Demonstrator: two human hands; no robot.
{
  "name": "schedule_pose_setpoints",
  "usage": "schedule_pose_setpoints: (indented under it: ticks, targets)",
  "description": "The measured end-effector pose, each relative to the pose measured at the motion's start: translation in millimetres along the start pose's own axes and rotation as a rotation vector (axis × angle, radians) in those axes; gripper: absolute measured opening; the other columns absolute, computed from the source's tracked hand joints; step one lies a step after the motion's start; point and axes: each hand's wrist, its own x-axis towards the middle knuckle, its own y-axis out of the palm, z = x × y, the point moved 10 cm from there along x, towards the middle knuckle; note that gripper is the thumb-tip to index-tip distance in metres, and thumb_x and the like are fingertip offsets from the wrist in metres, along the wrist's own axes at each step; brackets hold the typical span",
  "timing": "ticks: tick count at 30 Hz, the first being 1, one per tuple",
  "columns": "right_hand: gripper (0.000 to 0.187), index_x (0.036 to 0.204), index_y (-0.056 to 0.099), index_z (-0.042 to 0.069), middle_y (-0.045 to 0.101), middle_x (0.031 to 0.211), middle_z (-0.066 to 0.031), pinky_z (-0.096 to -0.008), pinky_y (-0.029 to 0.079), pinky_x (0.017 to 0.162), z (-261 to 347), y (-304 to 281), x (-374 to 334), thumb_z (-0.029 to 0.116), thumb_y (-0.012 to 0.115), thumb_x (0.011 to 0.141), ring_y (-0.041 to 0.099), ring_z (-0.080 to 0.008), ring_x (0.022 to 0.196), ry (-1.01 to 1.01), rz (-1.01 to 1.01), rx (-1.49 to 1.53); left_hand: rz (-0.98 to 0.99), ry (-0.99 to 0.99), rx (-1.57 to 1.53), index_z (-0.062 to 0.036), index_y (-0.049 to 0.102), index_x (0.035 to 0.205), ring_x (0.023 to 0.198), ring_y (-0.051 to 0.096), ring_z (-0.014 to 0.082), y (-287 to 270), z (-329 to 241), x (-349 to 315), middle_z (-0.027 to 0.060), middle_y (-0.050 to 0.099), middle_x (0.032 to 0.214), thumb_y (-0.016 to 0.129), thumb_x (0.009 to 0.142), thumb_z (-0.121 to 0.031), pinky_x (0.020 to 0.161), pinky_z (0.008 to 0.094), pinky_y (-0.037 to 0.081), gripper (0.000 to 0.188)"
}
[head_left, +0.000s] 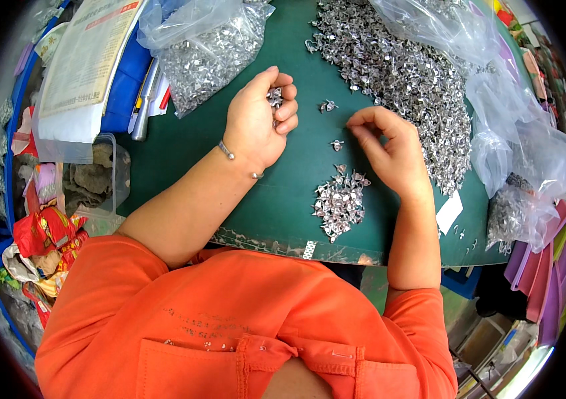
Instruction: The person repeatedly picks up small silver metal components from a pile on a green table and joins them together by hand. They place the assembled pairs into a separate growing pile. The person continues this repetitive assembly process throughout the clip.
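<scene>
At the left, a clear plastic box (122, 174) stands beside the dark green bench (163, 154), and a transparent plastic bag of silvery bits (220, 56) lies beyond it. The person's left hand (263, 120) is curled round a few small, silvery, pronged metal pieces (274, 98), pressed into its palm. Two loose metal pieces (327, 106) lie between the hands, with a small compact pile of shiny metal pieces (340, 205) nearer the bench edge. The right hand (393, 143) has thumb and forefinger nearly together; whether anything is pinched there, I cannot tell. Beside it spreads a large heap of similar metal pieces (409, 86). Each piece looks light, stiff and rather slick, its prongs likely to snag neighbours; a fingertip pinch across the broader body, clear of the prongs, should serve best.
</scene>
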Motion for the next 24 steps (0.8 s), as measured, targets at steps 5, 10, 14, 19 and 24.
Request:
schedule_pose_setpoints:
  ticks: [5,10,14,19,24]
  targets:
    - [0.015,0.083,0.062,0.002,0.061,0.082,-0.0108,-0.0380,0.050,0.066,29,23,-4,-0.006,0.068,0.073,0.062,-0.0312,0.078,-0.254,0.123,-0.067,-0.001,0.015,0.011,-0.0062,0.055,0.094,0.053,0.039,0.0090,0,-2,-1,0.0048,0.053,0.081,0.052,0.100,-0.024,0.045,0.0238,0.031,0.019]
    - [0.012,0.083,0.063,0.002,0.061,0.079,-0.0112,-0.0374,0.051,0.067,28,16,-5,-0.005,0.068,0.075,0.062,-0.0304,0.078,-0.242,0.164,-0.015,0.013,-0.018,0.031,-0.0060,0.055,0.093,0.053,0.039,0.0086,3,2,-1,0.0046,0.053,0.080,0.052,0.100,-0.024,0.044,0.0231,0.031,0.020]
    - [0.014,0.086,0.064,0.002,0.062,0.082,-0.0118,-0.0378,0.051,0.072,23,10,-3,-0.002,0.071,0.074,0.062,-0.0309,0.081,-0.185,0.153,-0.051,0.041,-0.020,0.069,-0.0059,0.055,0.093,0.053,0.039,0.0082,8,3,-3,0.0042,0.053,0.080,0.052,0.101,-0.024,0.044,0.0228,0.031,0.020]
    - [0.015,0.085,0.064,0.002,0.061,0.084,-0.0109,-0.0356,0.051,0.068,25,16,-3,-0.006,0.069,0.073,0.063,-0.0275,0.077,-0.203,0.112,-0.084,0.050,-0.112,0.291,-0.0054,0.056,0.096,0.051,0.041,0.0079,13,12,-7,0.0048,0.056,0.078,0.049,0.102,-0.027,0.040,0.0210,0.028,0.023]
    - [0.014,0.092,0.067,0.000,0.068,0.094,-0.0097,-0.0312,0.053,0.073,34,-1,7,-0.008,0.065,0.081,0.066,-0.0221,0.085,-0.261,-0.113,0.264,0.138,-0.340,0.399,-0.0042,0.058,0.096,0.049,0.043,0.0079,26,41,-20,0.0052,0.057,0.076,0.047,0.103,-0.033,0.035,0.0189,0.026,0.032]
